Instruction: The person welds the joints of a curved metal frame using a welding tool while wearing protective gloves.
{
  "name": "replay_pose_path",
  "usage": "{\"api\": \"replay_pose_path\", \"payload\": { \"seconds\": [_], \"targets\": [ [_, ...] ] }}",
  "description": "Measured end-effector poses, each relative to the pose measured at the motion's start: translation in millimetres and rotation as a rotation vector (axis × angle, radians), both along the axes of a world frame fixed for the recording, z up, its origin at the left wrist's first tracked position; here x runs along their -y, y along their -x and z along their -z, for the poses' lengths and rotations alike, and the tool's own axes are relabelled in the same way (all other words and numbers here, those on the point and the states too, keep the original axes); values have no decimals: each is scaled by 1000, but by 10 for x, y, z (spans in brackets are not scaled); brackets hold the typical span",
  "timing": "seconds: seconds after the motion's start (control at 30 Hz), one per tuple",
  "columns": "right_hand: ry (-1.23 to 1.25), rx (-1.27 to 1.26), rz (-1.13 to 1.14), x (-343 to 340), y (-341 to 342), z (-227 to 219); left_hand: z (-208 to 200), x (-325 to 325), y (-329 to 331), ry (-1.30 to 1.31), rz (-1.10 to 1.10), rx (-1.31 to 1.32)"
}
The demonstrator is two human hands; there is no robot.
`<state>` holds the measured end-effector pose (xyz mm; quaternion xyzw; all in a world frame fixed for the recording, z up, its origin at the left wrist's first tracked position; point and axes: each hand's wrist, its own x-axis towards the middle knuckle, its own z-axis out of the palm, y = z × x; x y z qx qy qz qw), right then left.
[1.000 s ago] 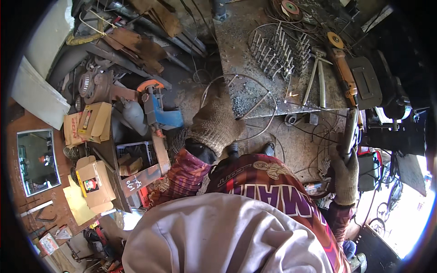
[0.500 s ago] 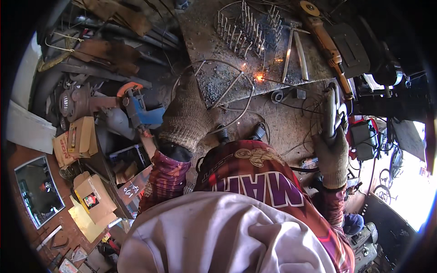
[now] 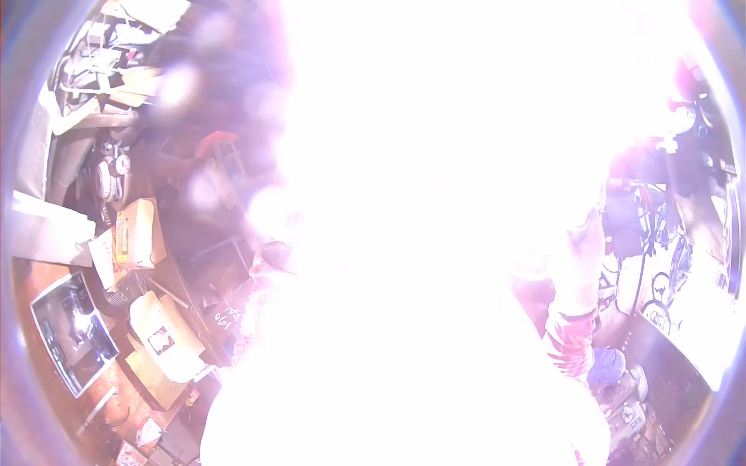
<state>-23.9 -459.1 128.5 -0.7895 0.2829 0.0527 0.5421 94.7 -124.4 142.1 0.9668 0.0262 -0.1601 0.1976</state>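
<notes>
White glare covers the centre, so the left hand and the workpiece cannot be made out. The gloved right hand shows faintly at its edge (how open either is, or what it holds, I cannot tell). 2 cardboard boxes sit at left.

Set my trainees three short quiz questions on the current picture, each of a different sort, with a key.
1. True or false: the cardboard boxes lie to the right of the person's right sleeve.
2. Which thing lies beside the boxes? A) a bicycle B) a framed, glossy panel C) a ladder
3. Does the picture show what the left hand holds? Say why or why not.

Key: 1. False; they lie far to its left. 2. B. 3. No; white glare blots out the middle of the picture.
</notes>
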Motion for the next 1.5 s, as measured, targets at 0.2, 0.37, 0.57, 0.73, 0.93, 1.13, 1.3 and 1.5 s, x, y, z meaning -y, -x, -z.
{"api": "replay_pose_path", "payload": {
  "seconds": [0.2, 0.37, 0.57, 0.73, 0.93, 1.13, 1.3, 1.5],
  "targets": [
    [74, 227, -24, -85, 253, 402, 128, -42, -5, 10, 19, 70],
    [-53, 186, -30, -158, 393, 503, 268, -123, -11, -23, 110, 170],
    [-44, 211, -41, -184, 367, 662, 274, -129, -29, -170, 96, 55],
    [105, 203, -190, -156, 287, 711, 234, -85, -33, -167, 97, 71],
    [22, 224, -154, -206, 228, 697, 292, -120, -21, -142, 136, 151],
    [-47, 224, -148, -206, 225, 753, 172, -31, -71, -48, 128, -1],
    [-29, 219, -143, -207, 209, 769, 285, -97, -39, -128, 105, 111],
    [-173, 157, -32, -272, 172, 739, 248, -85, -63, -157, 121, 80]
  ]
}}
